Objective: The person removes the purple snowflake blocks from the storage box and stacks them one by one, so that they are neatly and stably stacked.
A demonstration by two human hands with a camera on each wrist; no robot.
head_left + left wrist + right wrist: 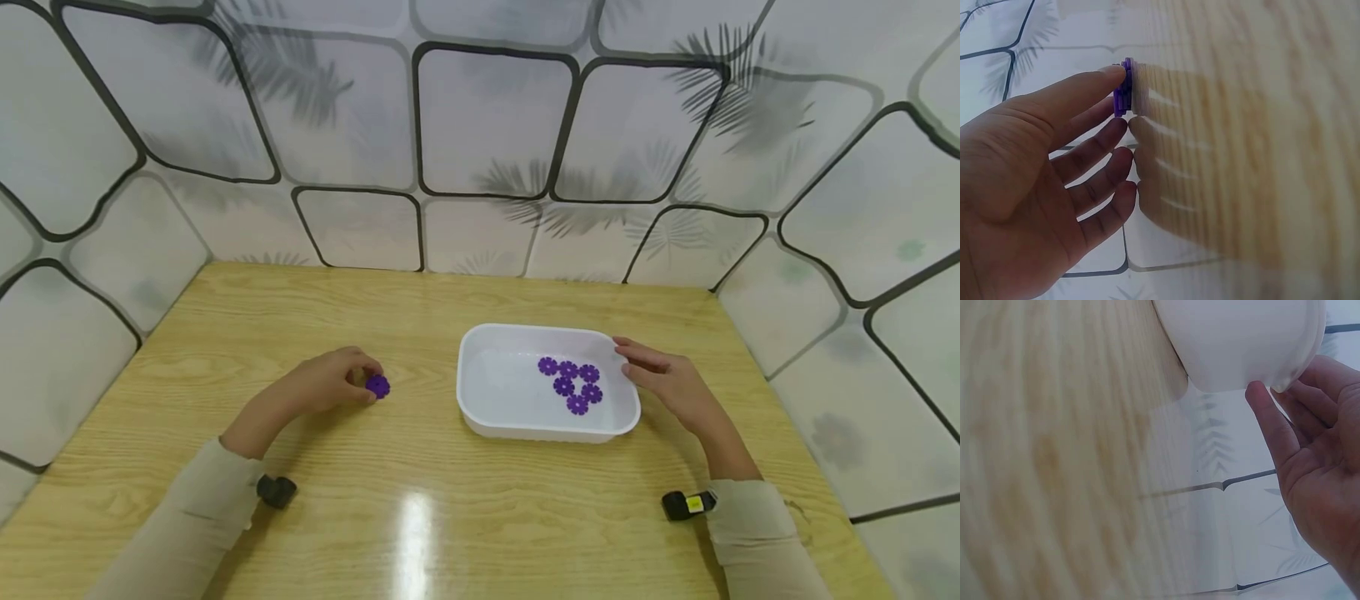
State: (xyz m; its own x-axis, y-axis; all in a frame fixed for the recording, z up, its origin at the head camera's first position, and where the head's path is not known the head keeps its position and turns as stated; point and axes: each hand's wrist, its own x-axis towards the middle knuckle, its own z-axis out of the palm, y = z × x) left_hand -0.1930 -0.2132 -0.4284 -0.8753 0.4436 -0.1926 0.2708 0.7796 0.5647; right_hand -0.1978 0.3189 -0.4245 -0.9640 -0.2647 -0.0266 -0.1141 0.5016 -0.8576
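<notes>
In the head view my left hand (326, 383) is low over the table, left of the white tray, pinching a purple flower-shaped piece (378, 386) between thumb and fingertips. Edge-on in the left wrist view, the purple piece (1123, 87) looks layered and sits close to the tabletop; whether it is one or several stacked cannot be told. The other fingers curve loosely, their tips near the wood. My right hand (671, 385) touches the right end of the white tray (498, 383) with fairly straight fingers. Several purple flower pieces (577, 405) lie flat inside the tray's right half.
A light wood-grain table (345, 517) carries everything. Patterned wall covering (487, 125) rises behind the table and along both sides. Dark wrist devices sit at the left cuff (276, 492) and right cuff (686, 505).
</notes>
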